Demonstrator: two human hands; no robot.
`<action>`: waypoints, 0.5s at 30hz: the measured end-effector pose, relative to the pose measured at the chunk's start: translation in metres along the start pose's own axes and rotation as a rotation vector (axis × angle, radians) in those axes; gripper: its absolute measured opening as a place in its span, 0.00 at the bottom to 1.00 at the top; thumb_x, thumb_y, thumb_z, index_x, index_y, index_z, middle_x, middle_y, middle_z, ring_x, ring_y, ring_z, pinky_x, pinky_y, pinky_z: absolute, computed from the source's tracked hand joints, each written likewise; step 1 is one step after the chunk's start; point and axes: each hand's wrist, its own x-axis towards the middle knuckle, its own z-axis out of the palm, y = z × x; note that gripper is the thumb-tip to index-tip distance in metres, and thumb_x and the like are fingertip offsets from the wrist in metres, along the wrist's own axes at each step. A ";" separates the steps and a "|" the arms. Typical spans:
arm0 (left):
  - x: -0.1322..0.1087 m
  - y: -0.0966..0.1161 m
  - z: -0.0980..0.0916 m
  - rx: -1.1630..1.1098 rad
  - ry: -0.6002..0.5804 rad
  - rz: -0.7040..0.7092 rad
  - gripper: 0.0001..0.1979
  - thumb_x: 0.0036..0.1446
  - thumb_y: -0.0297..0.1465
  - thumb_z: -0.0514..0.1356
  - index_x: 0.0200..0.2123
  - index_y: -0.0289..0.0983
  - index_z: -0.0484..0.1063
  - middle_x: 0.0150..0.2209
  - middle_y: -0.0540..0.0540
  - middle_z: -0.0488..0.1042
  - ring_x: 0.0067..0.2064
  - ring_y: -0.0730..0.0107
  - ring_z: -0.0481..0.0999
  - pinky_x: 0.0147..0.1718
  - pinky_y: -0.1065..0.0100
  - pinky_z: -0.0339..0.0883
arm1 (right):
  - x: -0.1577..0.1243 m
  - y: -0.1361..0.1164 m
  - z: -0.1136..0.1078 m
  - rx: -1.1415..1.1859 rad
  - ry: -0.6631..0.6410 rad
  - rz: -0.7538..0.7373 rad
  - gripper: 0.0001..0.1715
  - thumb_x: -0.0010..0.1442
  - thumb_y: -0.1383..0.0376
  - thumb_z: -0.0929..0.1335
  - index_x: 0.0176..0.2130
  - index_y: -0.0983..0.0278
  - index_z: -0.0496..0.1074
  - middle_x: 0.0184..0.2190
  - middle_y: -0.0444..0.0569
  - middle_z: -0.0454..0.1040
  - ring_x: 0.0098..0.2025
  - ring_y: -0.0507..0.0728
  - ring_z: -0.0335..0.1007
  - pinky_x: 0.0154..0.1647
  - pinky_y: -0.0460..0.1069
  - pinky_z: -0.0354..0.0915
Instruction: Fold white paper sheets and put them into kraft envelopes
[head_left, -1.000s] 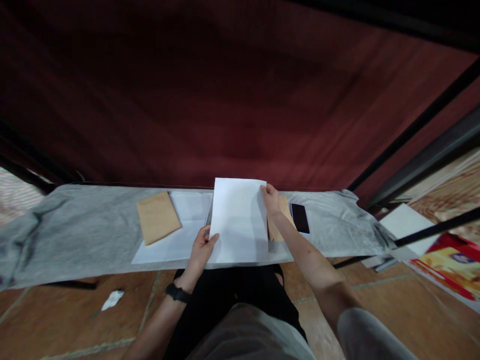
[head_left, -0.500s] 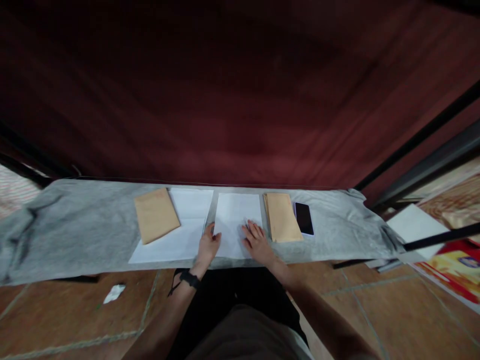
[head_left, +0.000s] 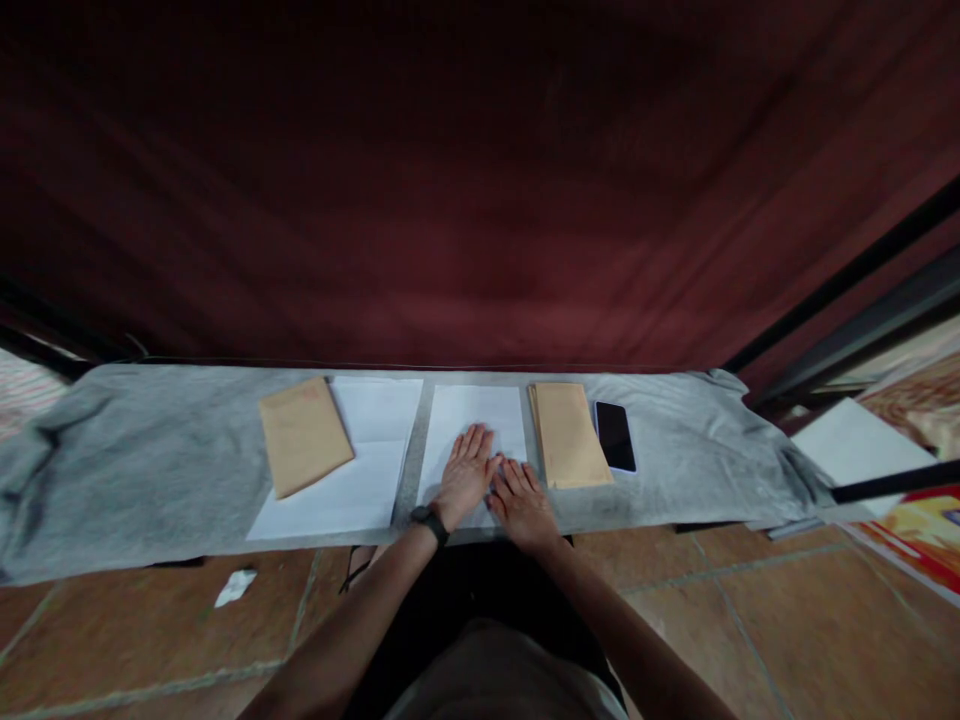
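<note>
A sheet of white paper [head_left: 450, 410] lies in front of me on the grey cloth, its near part covered by both hands. My left hand [head_left: 466, 472] rests flat on the middle of it, fingers stretched out and pointing away. Beside it, my right hand [head_left: 521, 500] lies flat over the paper's lower right part, its fingertips close to the left thumb. Neither hand grips anything. To the right is a small stack of brown envelopes [head_left: 574, 435]. On the left, another brown envelope [head_left: 306, 437] lies partly over more white paper [head_left: 379, 465].
A phone [head_left: 616, 437] with a dark screen sits right of the envelope stack. The grey cloth [head_left: 165, 450] covers a long narrow surface, with a dark red curtain [head_left: 450, 250] behind it. Scrap paper [head_left: 235, 587] lies on the tiled floor. Dark metal bars [head_left: 896, 482] stand at the right.
My left hand has moved right, from the sheet's left edge to its middle, and now lies flat. My right hand has shifted slightly nearer to me. The view has moved a little.
</note>
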 end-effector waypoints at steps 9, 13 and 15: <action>0.064 -0.044 0.017 0.003 0.041 -0.123 0.31 0.70 0.41 0.46 0.70 0.34 0.58 0.72 0.35 0.56 0.74 0.52 0.51 0.70 0.46 0.46 | 0.001 -0.002 -0.005 0.034 0.010 0.012 0.30 0.71 0.58 0.64 0.68 0.63 0.62 0.70 0.58 0.60 0.71 0.65 0.57 0.72 0.64 0.53; 0.072 -0.067 0.014 -0.006 0.090 -0.216 0.32 0.69 0.41 0.46 0.70 0.28 0.56 0.71 0.32 0.56 0.74 0.50 0.51 0.70 0.47 0.47 | 0.000 -0.003 -0.008 0.042 0.021 0.018 0.30 0.71 0.58 0.64 0.69 0.62 0.61 0.70 0.57 0.60 0.71 0.64 0.57 0.72 0.63 0.53; 0.070 -0.073 0.011 0.000 0.116 -0.262 0.32 0.69 0.40 0.46 0.69 0.27 0.57 0.71 0.31 0.57 0.73 0.50 0.52 0.70 0.48 0.47 | 0.000 -0.004 -0.010 0.042 0.015 0.019 0.31 0.72 0.58 0.64 0.69 0.62 0.61 0.70 0.57 0.59 0.71 0.64 0.57 0.72 0.63 0.53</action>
